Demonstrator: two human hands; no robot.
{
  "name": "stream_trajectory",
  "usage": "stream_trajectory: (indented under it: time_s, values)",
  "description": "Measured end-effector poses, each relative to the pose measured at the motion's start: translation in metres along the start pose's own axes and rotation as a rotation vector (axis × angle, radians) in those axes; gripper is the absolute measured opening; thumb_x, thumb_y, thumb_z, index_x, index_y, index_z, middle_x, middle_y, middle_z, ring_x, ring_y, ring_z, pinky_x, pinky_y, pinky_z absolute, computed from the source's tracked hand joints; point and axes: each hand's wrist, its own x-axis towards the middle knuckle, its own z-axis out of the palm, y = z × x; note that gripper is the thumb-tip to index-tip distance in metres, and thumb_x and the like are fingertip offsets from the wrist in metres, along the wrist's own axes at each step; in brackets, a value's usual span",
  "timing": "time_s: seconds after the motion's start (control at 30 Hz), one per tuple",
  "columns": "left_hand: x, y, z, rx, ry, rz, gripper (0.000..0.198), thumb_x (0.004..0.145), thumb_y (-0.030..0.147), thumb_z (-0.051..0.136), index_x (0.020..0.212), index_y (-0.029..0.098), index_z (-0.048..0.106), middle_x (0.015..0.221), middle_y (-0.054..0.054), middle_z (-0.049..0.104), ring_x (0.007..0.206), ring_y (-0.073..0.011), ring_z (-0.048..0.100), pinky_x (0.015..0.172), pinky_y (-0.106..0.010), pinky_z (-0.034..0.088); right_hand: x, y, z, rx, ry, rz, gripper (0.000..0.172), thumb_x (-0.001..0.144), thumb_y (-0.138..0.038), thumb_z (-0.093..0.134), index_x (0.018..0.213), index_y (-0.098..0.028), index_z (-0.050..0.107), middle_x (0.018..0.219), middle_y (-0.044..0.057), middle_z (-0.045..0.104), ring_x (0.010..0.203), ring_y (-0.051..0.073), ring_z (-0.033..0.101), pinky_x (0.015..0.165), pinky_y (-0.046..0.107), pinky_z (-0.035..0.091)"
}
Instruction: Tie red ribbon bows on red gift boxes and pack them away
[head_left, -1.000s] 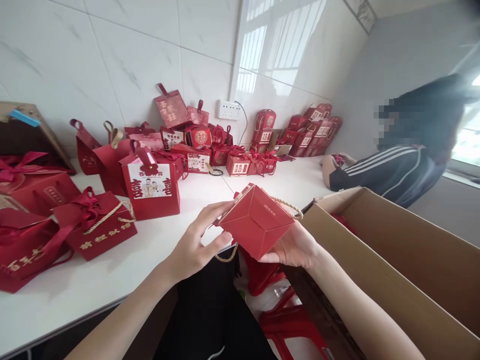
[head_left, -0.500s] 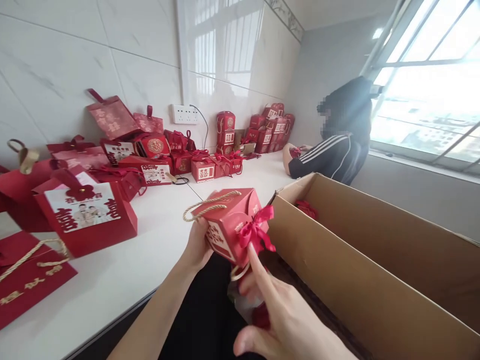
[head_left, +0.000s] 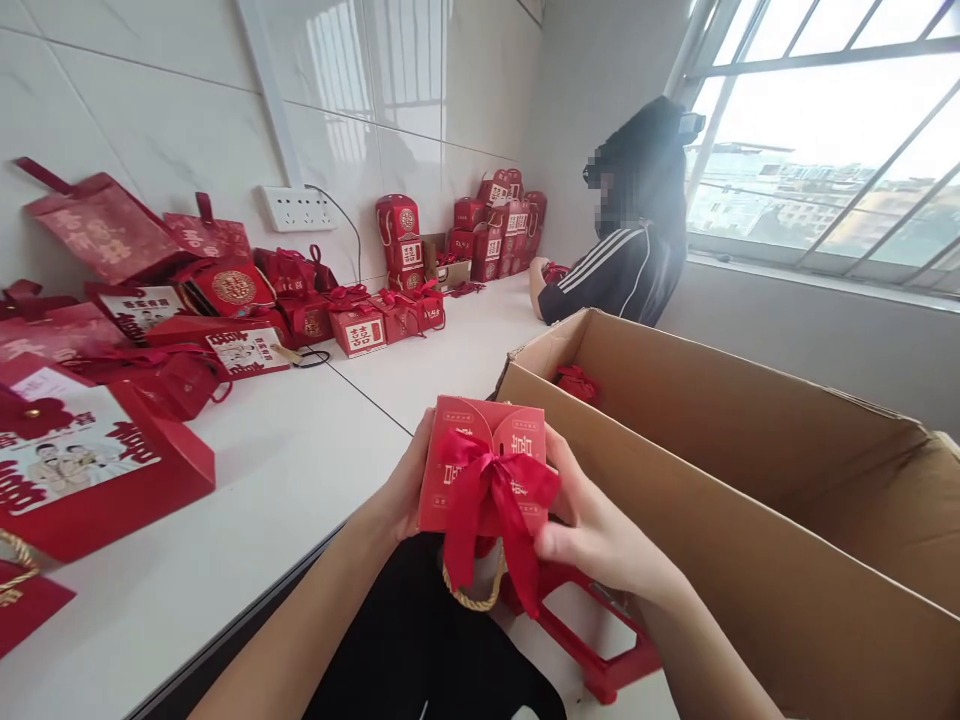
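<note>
Between my two hands is a small red gift box with a magenta ribbon bow on the face turned toward me. My left hand grips its left side, most fingers hidden behind it. On the right side my right hand is wrapped round the box, thumb near the lower right corner. A twisted gold rope handle hangs below the box. Under my hands, a red plastic stool shows in part.
A large open cardboard box stands at the right, with a red item inside. Several red gift boxes line the white table along the wall. A co-worker sits at the far end by the window.
My right hand has gone from pointing at the bow to holding the box's right side. The box has been turned so its bow faces me. The view has shifted right.
</note>
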Motion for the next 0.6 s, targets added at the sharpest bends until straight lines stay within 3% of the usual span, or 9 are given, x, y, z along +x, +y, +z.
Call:
stream_trajectory:
  time_s: [0.1, 0.17, 0.23, 0.3, 0.37, 0.4, 0.47, 0.6]
  values:
    - [0.004, -0.003, 0.003, -0.235, -0.148, -0.184, 0.064, 0.079, 0.071, 0.028, 0.092, 0.019, 0.062, 0.077, -0.007, 0.069, 0.083, -0.0274, 0.066, 0.07, -0.04, 0.053, -0.006, 0.005, -0.006, -0.067, 0.016, -0.029, 0.115, 0.054, -0.036, 0.082, 0.14, -0.029, 0.006, 0.135, 0.011, 0.04, 0.125, 0.029, 0.037, 0.098, 0.043, 0.041]
    - [0.008, -0.002, 0.007, -0.268, -0.191, -0.238, 0.065, 0.083, 0.068, 0.021, 0.09, 0.017, 0.062, 0.078, -0.006, 0.068, 0.084, -0.0265, 0.066, 0.071, -0.039, 0.052, -0.01, 0.008, -0.012, -0.13, 0.08, -0.022, 0.114, 0.053, -0.033, 0.083, 0.138, -0.028, 0.008, 0.13, 0.011, 0.045, 0.121, 0.028, 0.042, 0.097, 0.045, 0.041]
    - [0.014, -0.001, 0.012, -0.187, -0.132, -0.24, 0.061, 0.088, 0.06, 0.019, 0.094, 0.016, 0.059, 0.081, -0.005, 0.066, 0.086, -0.0248, 0.065, 0.07, -0.036, 0.051, -0.013, 0.011, -0.019, -0.177, 0.153, -0.035, 0.105, 0.055, -0.035, 0.081, 0.135, -0.028, 0.013, 0.127, 0.011, 0.046, 0.115, 0.028, 0.047, 0.094, 0.045, 0.043]
    - [0.021, 0.0, 0.016, -0.021, 0.101, -0.148, 0.046, 0.087, 0.055, 0.031, 0.099, 0.017, 0.054, 0.086, -0.004, 0.064, 0.088, -0.0226, 0.064, 0.069, -0.033, 0.05, -0.016, 0.014, -0.027, -0.236, 0.245, -0.066, 0.099, 0.055, -0.037, 0.081, 0.131, -0.028, 0.018, 0.126, 0.011, 0.046, 0.11, 0.027, 0.05, 0.091, 0.045, 0.046]
    - [0.025, 0.003, 0.02, 0.166, 0.365, 0.041, 0.039, 0.082, 0.054, 0.043, 0.099, 0.019, 0.05, 0.092, -0.004, 0.061, 0.089, -0.0204, 0.061, 0.069, -0.031, 0.05, -0.02, 0.016, -0.034, -0.32, 0.351, -0.086, 0.097, 0.054, -0.038, 0.081, 0.129, -0.029, 0.02, 0.128, 0.012, 0.043, 0.11, 0.028, 0.051, 0.088, 0.044, 0.049]
    - [0.026, 0.007, 0.023, 0.257, 0.433, 0.14, 0.038, 0.081, 0.054, 0.045, 0.097, 0.02, 0.049, 0.093, -0.004, 0.06, 0.089, -0.0194, 0.059, 0.07, -0.03, 0.049, -0.022, 0.018, -0.037, -0.365, 0.399, -0.09, 0.097, 0.054, -0.038, 0.081, 0.129, -0.029, 0.02, 0.13, 0.012, 0.041, 0.111, 0.029, 0.05, 0.087, 0.044, 0.05]
    - [0.026, 0.015, 0.031, 0.445, 0.412, 0.306, 0.035, 0.08, 0.053, 0.046, 0.094, 0.02, 0.051, 0.092, -0.004, 0.056, 0.085, -0.0173, 0.056, 0.073, -0.03, 0.048, -0.027, 0.019, -0.042, -0.435, 0.467, -0.098, 0.097, 0.054, -0.038, 0.081, 0.129, -0.03, 0.02, 0.134, 0.012, 0.037, 0.114, 0.029, 0.047, 0.084, 0.043, 0.051]
    - [0.024, 0.031, 0.054, 0.782, 0.266, 0.491, 0.015, 0.079, 0.034, 0.056, 0.085, 0.021, 0.052, 0.088, -0.001, 0.053, 0.077, -0.0133, 0.054, 0.072, -0.027, 0.046, -0.037, 0.018, -0.05, -0.482, 0.53, -0.132, 0.093, 0.057, -0.036, 0.079, 0.13, -0.031, 0.021, 0.136, 0.011, 0.035, 0.114, 0.027, 0.046, 0.082, 0.041, 0.053]
